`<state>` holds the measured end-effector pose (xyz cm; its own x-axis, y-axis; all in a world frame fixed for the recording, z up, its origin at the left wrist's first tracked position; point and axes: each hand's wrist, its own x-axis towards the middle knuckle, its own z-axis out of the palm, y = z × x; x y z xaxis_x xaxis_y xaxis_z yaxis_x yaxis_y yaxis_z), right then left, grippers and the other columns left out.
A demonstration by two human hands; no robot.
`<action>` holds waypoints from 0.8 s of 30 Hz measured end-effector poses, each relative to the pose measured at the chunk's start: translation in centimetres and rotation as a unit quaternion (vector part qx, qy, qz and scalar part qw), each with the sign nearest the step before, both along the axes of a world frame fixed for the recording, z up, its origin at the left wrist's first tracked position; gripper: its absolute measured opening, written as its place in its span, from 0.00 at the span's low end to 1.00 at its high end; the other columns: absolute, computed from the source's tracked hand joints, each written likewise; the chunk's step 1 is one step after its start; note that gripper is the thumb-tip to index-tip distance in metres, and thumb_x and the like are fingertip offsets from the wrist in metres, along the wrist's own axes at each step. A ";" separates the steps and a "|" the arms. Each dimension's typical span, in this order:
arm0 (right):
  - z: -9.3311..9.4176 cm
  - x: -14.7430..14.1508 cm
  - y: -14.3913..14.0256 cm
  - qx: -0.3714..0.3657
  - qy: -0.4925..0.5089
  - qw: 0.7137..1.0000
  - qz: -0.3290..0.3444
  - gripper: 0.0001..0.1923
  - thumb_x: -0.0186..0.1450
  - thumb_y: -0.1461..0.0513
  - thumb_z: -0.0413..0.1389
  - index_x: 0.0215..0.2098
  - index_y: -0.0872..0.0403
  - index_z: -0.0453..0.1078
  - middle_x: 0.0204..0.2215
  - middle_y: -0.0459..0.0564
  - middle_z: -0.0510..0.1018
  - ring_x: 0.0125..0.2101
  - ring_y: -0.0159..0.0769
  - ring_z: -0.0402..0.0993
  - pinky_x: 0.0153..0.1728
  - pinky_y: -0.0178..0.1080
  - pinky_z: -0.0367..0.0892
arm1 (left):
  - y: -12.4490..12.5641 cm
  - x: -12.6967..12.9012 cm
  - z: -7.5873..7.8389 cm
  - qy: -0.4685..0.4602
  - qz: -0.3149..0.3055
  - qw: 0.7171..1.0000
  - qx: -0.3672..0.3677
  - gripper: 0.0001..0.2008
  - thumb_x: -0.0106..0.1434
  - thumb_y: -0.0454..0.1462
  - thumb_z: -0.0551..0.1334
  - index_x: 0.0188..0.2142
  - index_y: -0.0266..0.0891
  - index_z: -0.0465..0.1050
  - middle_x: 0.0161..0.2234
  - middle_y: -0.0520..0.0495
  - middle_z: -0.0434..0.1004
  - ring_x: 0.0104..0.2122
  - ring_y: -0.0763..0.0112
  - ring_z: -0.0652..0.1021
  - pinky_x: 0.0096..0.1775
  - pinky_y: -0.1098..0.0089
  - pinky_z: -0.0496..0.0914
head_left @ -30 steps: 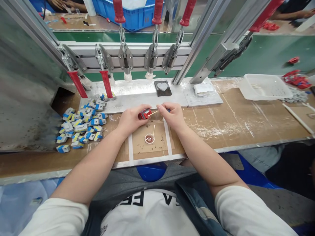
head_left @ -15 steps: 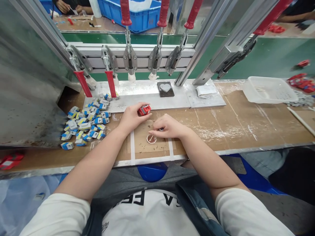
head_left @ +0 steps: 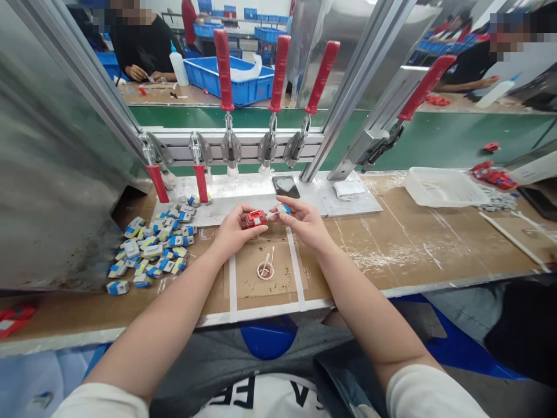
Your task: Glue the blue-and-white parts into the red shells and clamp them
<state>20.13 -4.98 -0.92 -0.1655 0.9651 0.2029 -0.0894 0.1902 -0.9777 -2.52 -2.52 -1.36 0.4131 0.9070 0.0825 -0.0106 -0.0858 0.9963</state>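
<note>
At the frame's centre the left hand (head_left: pixel 232 229) pinches a red part (head_left: pixel 256 218) level, face up. The right hand (head_left: pixel 300 219) pinches what looks like a small blue-white piece (head_left: pixel 282 209) beside it, above the glue cup (head_left: pixel 265 270), kept within reach.

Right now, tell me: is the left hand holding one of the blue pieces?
No, the left hand holds a small red part; the blue pieces lie piled beside it.
</note>
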 end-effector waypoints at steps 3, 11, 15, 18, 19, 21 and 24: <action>-0.5 0.1 0.3 -0.010 0.017 0.999 -0.033 0.26 0.65 0.47 0.67 0.58 0.47 0.76 0.48 0.53 0.83 0.38 0.36 0.76 0.39 0.42 0.77 | 0.1 -0.1 0.1 -0.014 0.015 1.000 -0.011 0.26 0.52 0.47 0.79 0.44 0.40 0.73 0.41 0.45 0.84 0.36 0.62 0.84 0.35 0.63 0.81; -0.9 0.2 0.4 0.007 -0.073 0.997 -0.033 0.22 0.63 0.50 0.70 0.52 0.48 0.81 0.43 0.50 0.82 0.40 0.38 0.77 0.44 0.44 0.75 | 0.8 -0.3 -0.2 -0.050 0.043 0.997 0.028 0.28 0.51 0.46 0.80 0.48 0.39 0.76 0.44 0.42 0.85 0.43 0.60 0.84 0.51 0.56 0.79; -0.5 0.2 0.2 0.130 -0.252 0.959 0.020 0.15 0.68 0.55 0.66 0.51 0.49 0.81 0.45 0.53 0.82 0.43 0.41 0.78 0.47 0.46 0.74 | 0.9 -0.4 0.1 -0.041 0.063 0.996 0.041 0.30 0.51 0.48 0.80 0.48 0.38 0.76 0.44 0.43 0.85 0.42 0.62 0.84 0.52 0.57 0.78; -0.8 -0.2 0.4 0.212 -0.360 0.905 0.073 0.11 0.70 0.59 0.64 0.50 0.50 0.81 0.46 0.54 0.82 0.48 0.45 0.77 0.53 0.48 0.72 | 0.8 -0.4 0.6 0.003 0.098 0.994 0.052 0.30 0.50 0.49 0.80 0.48 0.38 0.77 0.42 0.44 0.84 0.41 0.61 0.83 0.51 0.59 0.78; -1.0 -0.3 0.5 0.226 -0.377 0.895 0.077 0.11 0.70 0.59 0.64 0.50 0.50 0.81 0.47 0.54 0.82 0.49 0.45 0.77 0.54 0.48 0.72 | 0.8 -0.5 0.7 0.018 0.105 0.993 0.052 0.30 0.50 0.49 0.79 0.47 0.38 0.78 0.41 0.44 0.85 0.41 0.61 0.83 0.51 0.59 0.78; -1.4 0.1 1.1 0.232 -0.375 0.897 0.030 0.11 0.70 0.56 0.64 0.49 0.50 0.81 0.48 0.54 0.82 0.50 0.45 0.77 0.54 0.47 0.72 | 0.9 -0.4 1.0 0.034 0.109 0.992 0.050 0.29 0.50 0.51 0.79 0.46 0.38 0.79 0.42 0.44 0.85 0.42 0.59 0.82 0.51 0.58 0.78; -1.4 3.0 2.1 0.185 -0.333 0.907 -0.178 0.13 0.73 0.54 0.60 0.47 0.51 0.82 0.46 0.54 0.82 0.49 0.43 0.78 0.54 0.46 0.71 | 0.8 -0.3 1.2 0.028 0.109 0.992 0.048 0.30 0.49 0.52 0.79 0.46 0.38 0.79 0.42 0.43 0.85 0.42 0.58 0.82 0.52 0.56 0.77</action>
<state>23.13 -2.89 -2.31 -0.0612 0.8679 0.4929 0.6293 0.4169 -0.6559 -2.81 -1.71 -0.17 0.2140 0.9644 0.1554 0.0730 -0.1745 0.9820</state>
